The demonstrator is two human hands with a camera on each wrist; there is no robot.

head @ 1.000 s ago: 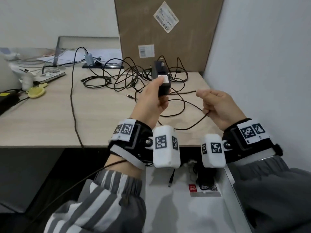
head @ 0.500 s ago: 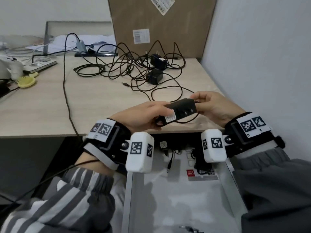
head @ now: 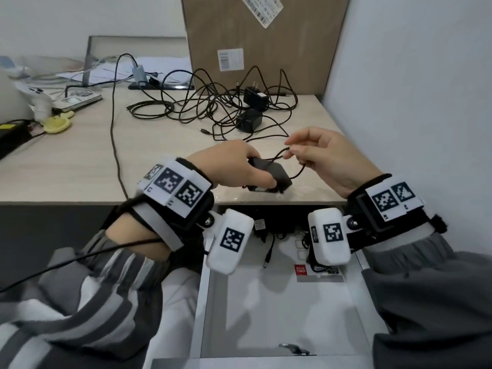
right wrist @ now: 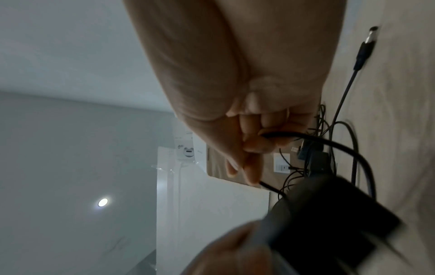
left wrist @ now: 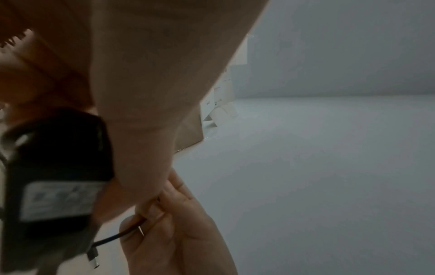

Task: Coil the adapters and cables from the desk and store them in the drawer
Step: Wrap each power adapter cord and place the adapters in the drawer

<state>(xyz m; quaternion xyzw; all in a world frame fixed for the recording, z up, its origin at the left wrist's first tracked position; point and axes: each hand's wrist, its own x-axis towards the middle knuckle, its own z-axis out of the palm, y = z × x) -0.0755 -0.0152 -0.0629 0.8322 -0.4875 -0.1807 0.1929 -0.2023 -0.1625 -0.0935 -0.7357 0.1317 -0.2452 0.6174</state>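
The left hand grasps the black adapter from above, fingers curled round its body, holding it just above the near edge of the desk. The adapter's long axis runs roughly left to right, tilted down toward the right. Its cable leaves the adapter and loops rightward to the right hand, which pinches it between thumb and fingertips just right of the adapter and slightly higher (the right hand is therefore the one placed to lay the next turn round the body). Behind the adapter, more tangled cables and two further adapters lie on the desk before a cardboard box. Directly below the adapter, the white drawer stands open.
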